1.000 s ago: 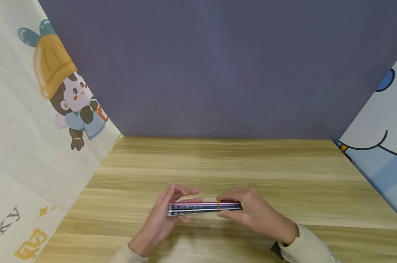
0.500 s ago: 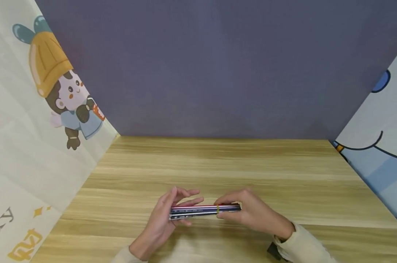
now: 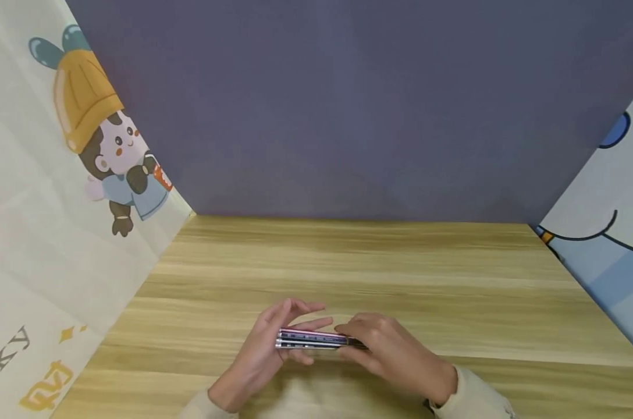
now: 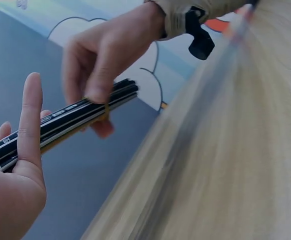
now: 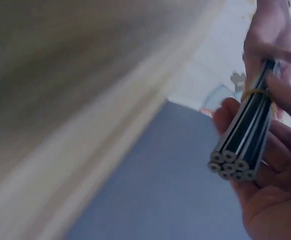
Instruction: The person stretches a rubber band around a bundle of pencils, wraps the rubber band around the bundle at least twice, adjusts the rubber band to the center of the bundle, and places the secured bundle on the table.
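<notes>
A bundle of pencils [image 3: 308, 339] in dark, white and red stripes is held above the table, with an HB mark on one in the left wrist view. A yellow rubber band [image 5: 257, 93] circles it. My right hand [image 3: 392, 349] pinches the bundle at the band, thumb on one side and fingers on the other. Flat, unsharpened pencil ends [image 5: 230, 167] point out past the right palm. My left hand [image 3: 264, 352] is around the opposite end, its fingers spread and mostly straight, one crossing in front of the pencils [image 4: 70, 120] in the left wrist view.
The wood-grain table [image 3: 348, 262] spreads beneath both hands. A dark grey-blue panel [image 3: 322, 116] stands at the back. Cartoon-printed sheets flank it, a left sheet [image 3: 23, 203] and a right sheet [image 3: 599, 198]. A black device [image 4: 200, 42] sits on the right wrist.
My right hand has moved left, nearer the left hand, and covers more of the bundle's right end. The left hand and the bundle's left end have shifted slightly right.
</notes>
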